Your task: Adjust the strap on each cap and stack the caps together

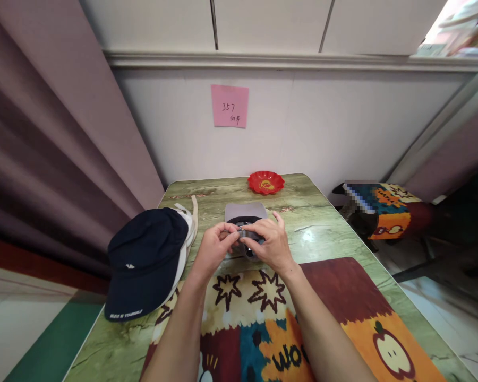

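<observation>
In the middle of the table lies what looks like a grey cap [246,210], its brim pointing away from me and a dark inside showing. My left hand [220,241] is closed in a pinch over its near side, thumb against fingertips. From the other side my right hand [271,237] pinches too, with the little finger raised. Between both sets of fingertips runs a short dark strap [245,232] of the cap. Fingers hide much of the strap, so its fastening cannot be made out.
A navy cap [147,249] rests on a pale one at the table's left. At the back stands a red scalloped dish [266,183]. A patterned mat [330,286] covers the near tabletop. Beyond, a pink note [230,106] sticks to the wall; a patterned stool [394,212] is right.
</observation>
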`<state>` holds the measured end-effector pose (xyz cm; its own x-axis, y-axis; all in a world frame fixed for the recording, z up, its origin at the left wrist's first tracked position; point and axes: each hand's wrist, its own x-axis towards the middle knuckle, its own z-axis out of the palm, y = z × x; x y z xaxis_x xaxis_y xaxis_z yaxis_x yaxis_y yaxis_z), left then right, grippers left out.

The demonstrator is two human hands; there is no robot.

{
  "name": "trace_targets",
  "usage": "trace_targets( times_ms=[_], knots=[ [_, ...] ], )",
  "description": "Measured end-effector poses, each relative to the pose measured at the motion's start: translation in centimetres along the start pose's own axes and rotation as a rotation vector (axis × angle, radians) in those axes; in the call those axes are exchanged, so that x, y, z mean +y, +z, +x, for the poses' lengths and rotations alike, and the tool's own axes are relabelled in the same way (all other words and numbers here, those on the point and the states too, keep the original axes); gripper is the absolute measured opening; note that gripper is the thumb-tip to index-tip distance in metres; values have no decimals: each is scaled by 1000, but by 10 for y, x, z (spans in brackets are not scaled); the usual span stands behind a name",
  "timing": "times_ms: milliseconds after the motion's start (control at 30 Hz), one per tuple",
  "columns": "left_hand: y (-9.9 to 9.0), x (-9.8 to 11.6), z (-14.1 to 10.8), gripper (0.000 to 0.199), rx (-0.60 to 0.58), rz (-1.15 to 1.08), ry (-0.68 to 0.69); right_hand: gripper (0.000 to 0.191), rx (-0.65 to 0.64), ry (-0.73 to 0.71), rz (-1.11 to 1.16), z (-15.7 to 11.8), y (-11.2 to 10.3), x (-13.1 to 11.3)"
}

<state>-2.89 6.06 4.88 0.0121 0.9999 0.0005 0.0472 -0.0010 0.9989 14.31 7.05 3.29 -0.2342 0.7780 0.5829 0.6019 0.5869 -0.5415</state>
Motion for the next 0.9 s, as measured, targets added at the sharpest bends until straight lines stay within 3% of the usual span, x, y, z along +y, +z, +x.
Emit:
trace_targets(
  times_ms=[600, 900],
  knots=[
    [-4, 1, -2, 20, 21, 56, 12, 15, -5, 8, -5, -2, 3, -1],
    [-7, 0, -2, 34, -173, 53, -7, 18, -67, 1, 72, -1, 2, 2]
  ],
)
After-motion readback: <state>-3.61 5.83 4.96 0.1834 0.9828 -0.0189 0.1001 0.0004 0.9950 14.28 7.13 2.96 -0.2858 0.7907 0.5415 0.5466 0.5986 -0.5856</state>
